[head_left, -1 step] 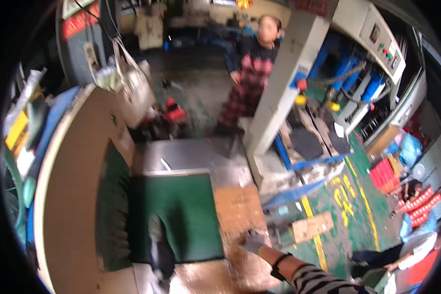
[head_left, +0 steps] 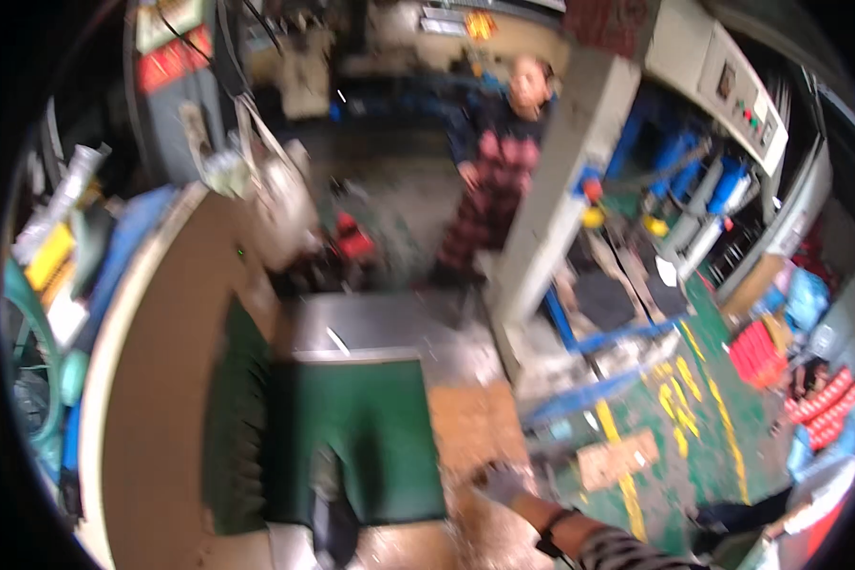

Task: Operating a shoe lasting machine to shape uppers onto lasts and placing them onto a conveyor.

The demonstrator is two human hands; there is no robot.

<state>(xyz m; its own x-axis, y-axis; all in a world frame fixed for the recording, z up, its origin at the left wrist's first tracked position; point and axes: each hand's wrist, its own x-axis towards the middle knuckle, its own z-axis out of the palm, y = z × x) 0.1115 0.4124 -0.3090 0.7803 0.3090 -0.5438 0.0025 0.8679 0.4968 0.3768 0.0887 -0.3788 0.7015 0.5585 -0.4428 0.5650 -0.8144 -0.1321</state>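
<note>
My right hand (head_left: 502, 483), in a greyish glove with a black band at the wrist and a striped sleeve behind it, is at a tan, shiny board (head_left: 475, 418). It seems to touch the board near its right side; motion smears the fingers, and anything in them is hidden. Left of the board lies a dark green mat (head_left: 370, 408). A dark, long object with a grey tip (head_left: 332, 522) juts over the mat's near edge, too blurred to name. My left hand does not show.
A curved brown panel (head_left: 161, 380) rises on the left, with a pale bag (head_left: 280, 204) at its far end. A person (head_left: 503, 161) stands beyond a metal surface (head_left: 380, 318). A pale post (head_left: 570, 199) and a machine with blue cylinders (head_left: 674, 161) stand right. Cardboard (head_left: 617, 459) lies on the green floor.
The whole scene sits slightly lower and farther right in the picture. My right hand stays at the tan board.
</note>
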